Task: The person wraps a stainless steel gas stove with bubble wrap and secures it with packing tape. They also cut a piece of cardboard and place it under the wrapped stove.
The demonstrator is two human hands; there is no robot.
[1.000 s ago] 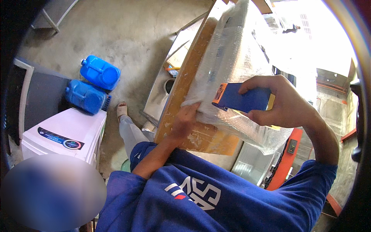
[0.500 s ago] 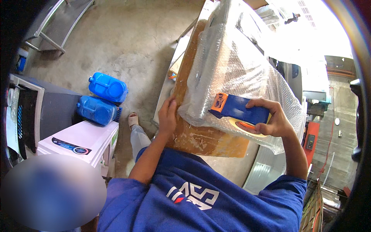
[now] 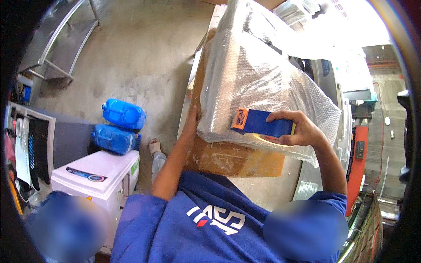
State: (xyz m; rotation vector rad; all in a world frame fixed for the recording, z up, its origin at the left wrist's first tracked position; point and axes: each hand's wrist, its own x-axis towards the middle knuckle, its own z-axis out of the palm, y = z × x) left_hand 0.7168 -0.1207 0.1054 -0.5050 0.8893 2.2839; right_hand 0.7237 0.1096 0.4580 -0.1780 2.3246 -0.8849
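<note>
In my right hand (image 3: 305, 128) is a blue and orange tape dispenser (image 3: 268, 123); my thumb and fingers wrap round its far end. Part of a pale yellowish tape roll shows along its lower side. The dispenser is over a large bubble-wrapped package (image 3: 263, 79), with its orange end toward the left; whether it touches the wrap is unclear. My left hand (image 3: 192, 122) is at the package's near left edge, beside the wrap. Its fingers are mostly hidden there. Under the package lies a worn brown board (image 3: 237, 158), its near part showing.
Two blue plastic jugs (image 3: 123, 115) stand on the floor at left, behind a white appliance (image 3: 90, 168). A metal shelf (image 3: 66, 48) is at the far left. An upright red-orange object (image 3: 358, 162) stands on the right. A person's foot (image 3: 154, 147) shows beside the board.
The tape dispenser has moved left in my right hand. My left hand has slid farther along the package's left side. The wrap covers more of the board's left strip.
</note>
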